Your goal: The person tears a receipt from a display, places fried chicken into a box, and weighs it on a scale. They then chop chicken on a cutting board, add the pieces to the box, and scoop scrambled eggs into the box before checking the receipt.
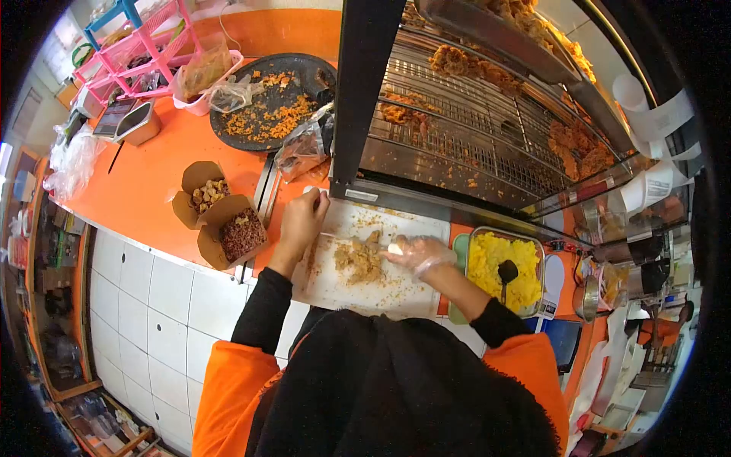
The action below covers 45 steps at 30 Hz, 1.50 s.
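My left hand (302,222) is bare and closed at the left side of a white cutting board (411,293). Something small and white shows by its fingertips, too little to name. In a clear plastic glove, my right hand (423,256) is closed around the white handle of a knife (394,249). The thin blade points left across the board and is hard to make out. Below and around it lies a heap of chopped fried chicken (358,260), with crumbs scattered over the board.
Left stands an open cardboard food box (245,247) with reddish rice and chopped pieces. Behind are a black crumb-strewn tray (232,131) and a pink basket (188,100). A glass-sided warming cabinet (457,199) rises beyond the board. Rightward sits a tray of yellow food (487,266) with a black spoon (507,272).
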Each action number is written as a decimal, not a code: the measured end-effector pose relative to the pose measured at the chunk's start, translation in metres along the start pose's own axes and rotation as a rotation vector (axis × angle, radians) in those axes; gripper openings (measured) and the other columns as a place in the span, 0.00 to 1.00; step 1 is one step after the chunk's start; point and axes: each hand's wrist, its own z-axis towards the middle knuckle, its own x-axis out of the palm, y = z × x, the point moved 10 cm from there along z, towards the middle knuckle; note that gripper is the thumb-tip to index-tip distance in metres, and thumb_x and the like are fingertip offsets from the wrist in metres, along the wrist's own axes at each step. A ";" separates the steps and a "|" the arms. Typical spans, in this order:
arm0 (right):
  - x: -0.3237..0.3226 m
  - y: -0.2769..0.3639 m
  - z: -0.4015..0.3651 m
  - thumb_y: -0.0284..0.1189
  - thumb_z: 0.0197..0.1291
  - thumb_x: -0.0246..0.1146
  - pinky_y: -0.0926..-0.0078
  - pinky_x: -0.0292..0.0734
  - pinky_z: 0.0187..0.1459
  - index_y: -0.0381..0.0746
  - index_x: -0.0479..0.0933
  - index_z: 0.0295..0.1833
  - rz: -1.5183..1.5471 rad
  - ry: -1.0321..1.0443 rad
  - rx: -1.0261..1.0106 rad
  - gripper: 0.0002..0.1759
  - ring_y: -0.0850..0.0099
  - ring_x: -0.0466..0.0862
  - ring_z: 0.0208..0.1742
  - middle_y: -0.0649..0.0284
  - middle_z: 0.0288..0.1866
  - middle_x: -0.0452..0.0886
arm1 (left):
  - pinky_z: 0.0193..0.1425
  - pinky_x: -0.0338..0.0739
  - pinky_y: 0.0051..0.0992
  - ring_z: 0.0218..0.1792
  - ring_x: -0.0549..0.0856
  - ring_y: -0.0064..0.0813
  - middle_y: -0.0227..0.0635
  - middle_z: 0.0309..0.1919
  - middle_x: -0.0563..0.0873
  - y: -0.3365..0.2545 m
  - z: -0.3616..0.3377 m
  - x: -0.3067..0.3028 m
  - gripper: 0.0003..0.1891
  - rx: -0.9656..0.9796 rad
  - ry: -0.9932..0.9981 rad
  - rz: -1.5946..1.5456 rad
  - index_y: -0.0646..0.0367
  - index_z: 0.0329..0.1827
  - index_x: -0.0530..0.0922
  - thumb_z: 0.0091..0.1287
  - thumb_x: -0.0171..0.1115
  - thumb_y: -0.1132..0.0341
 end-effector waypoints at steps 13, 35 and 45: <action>0.015 0.021 -0.039 0.58 0.66 0.45 0.56 0.79 0.29 0.41 0.71 0.57 0.007 -0.210 -0.055 0.32 0.55 0.86 0.32 0.49 0.38 0.84 | 0.28 0.76 0.42 0.23 0.83 0.49 0.49 0.21 0.82 -0.022 -0.017 0.016 0.13 0.073 0.109 0.094 0.62 0.26 0.75 0.66 0.57 0.63; 0.000 0.068 -0.077 0.30 0.63 0.54 0.71 0.77 0.17 0.63 0.70 0.64 -0.160 -0.365 -0.064 0.25 0.68 0.81 0.20 0.55 0.46 0.77 | 0.27 0.75 0.41 0.22 0.82 0.48 0.46 0.20 0.81 -0.043 -0.024 -0.005 0.12 0.155 0.144 0.023 0.61 0.26 0.75 0.65 0.58 0.62; 0.061 0.035 -0.046 0.31 0.64 0.52 0.68 0.80 0.22 0.64 0.69 0.66 0.057 -0.040 0.167 0.25 0.64 0.84 0.28 0.52 0.52 0.76 | 0.28 0.75 0.42 0.23 0.82 0.49 0.47 0.22 0.82 -0.024 -0.021 0.021 0.13 0.184 0.182 0.024 0.61 0.27 0.75 0.66 0.57 0.62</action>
